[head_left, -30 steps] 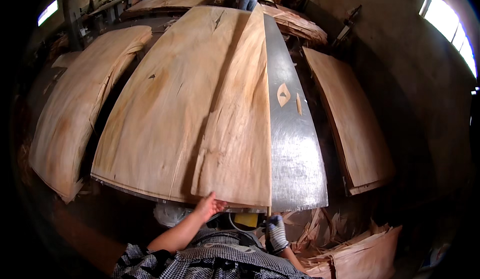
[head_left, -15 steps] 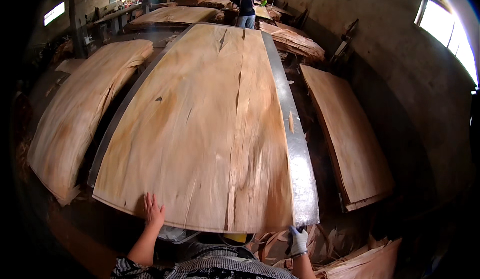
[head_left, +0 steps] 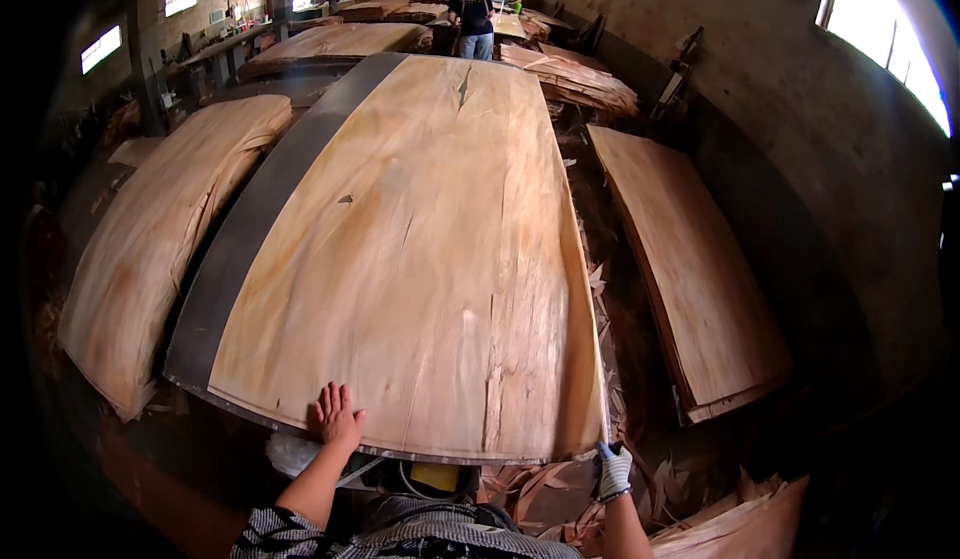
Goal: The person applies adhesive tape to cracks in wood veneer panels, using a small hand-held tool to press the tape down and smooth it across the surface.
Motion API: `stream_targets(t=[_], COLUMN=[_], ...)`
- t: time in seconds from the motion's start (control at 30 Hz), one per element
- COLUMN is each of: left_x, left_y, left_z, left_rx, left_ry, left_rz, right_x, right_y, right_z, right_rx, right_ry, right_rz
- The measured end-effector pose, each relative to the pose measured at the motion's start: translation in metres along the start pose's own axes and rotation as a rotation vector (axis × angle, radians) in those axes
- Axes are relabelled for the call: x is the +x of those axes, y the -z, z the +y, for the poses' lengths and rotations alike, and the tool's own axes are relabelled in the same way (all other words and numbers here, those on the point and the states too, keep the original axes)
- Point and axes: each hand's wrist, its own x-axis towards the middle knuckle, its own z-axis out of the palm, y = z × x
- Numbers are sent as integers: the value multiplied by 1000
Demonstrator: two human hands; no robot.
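A large, pale wood veneer sheet lies over a dark grey tabletop. It has a slit near its far end, a small hole left of centre and long cracks down its right part. My bare left hand rests flat on the near edge of the veneer, fingers spread. At the near right corner, my right hand, in a white and grey glove, is closed on the sheet's edge. Along that side the veneer curls up slightly, and its right edge hides the tabletop's right border.
Stacks of veneer stand on the left and right. Torn veneer scraps lie below the near edge, beside a dark bucket with something yellow inside. Beyond the table's far end stands a person among more stacks.
The veneer sheet has shifted right with both hands. More grey tabletop shows on the left, while the shiny strip on the right is now covered. The sheet's right edge has curled up.
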Motion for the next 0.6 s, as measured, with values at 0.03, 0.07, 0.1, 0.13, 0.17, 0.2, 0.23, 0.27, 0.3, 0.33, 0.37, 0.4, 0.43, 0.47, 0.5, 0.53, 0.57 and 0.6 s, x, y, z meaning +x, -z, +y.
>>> stream_targets(t=[0.03,0.07,0.1,0.13,0.17,0.2,0.23,0.27,0.3,0.33,0.37,0.4,0.43,0.47,0.5,0.53,0.57,0.6], left_x=[3,1,-1,0,2,-2,-6,-9,-13,-16,-19,-20,-18,-12,-6,0,4,6], left_y=[-2,-3,-2,-1,-8,-5,-3,0,2,2,2,2,4,6,8,9,10,8], left_z=[10,17,24,28,38,31,35,39,40,40,41,42,43,44,46,48,50,51], left_rx=[12,20,29,41,39,68,79,89,95,102,110,117,137,157,176,171,167,162], left_ry=[-10,0,11,18,-8,-13,-34,-54,-67,-66,-66,-67,-79,-92,-107,-104,-98,-93], left_rz=[-8,-12,-16,-18,-5,-21,-39,-57,-72,-82,-92,-103,-106,-109,-112,-113,-119,-124], right_x=[13,20,24,30,58,51,52,54,51,44,40,42,45,49,60,73,83,89], right_y=[1,0,8,17,42,45,59,76,84,86,84,82,81,80,81,80,76,73], right_z=[-7,-12,-14,-13,20,31,50,73,91,99,106,109,111,112,113,108,97,87], right_rx=[19,38,36,39,-2,-112,-106,-101,-123,-150,-105,-91,-76,-61,-90,-113,-140,-167], right_ry=[38,29,59,90,255,357,247,139,131,120,93,61,34,8,55,89,120,151], right_rz=[-44,4,-28,-58,49,115,146,174,166,158,153,153,156,161,177,185,191,197])
